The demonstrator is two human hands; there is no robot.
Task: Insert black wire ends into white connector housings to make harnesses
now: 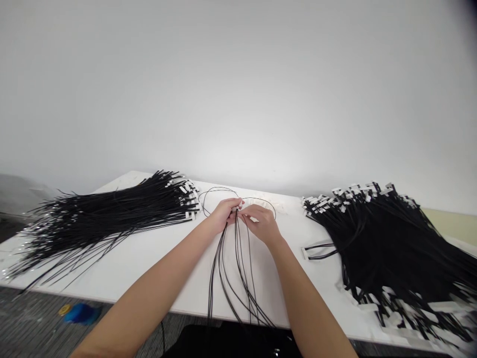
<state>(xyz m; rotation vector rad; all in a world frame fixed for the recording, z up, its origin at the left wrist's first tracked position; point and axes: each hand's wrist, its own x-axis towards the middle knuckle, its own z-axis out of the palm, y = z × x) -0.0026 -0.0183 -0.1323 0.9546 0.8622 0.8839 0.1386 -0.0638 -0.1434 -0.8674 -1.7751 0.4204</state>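
Both my hands meet at the middle of the white table. My left hand is closed around the top of a small bundle of thin black cables that trails toward me over the table's front edge. My right hand pinches the same bundle just beside it, fingers pressed together. Beyond my fingers, thin black wire loops curve over the tabletop.
A large pile of black cables with white end tags lies on the left of the table. A bigger heap of the same cables covers the right side. A blue object lies on the grey floor at lower left. A white wall stands behind.
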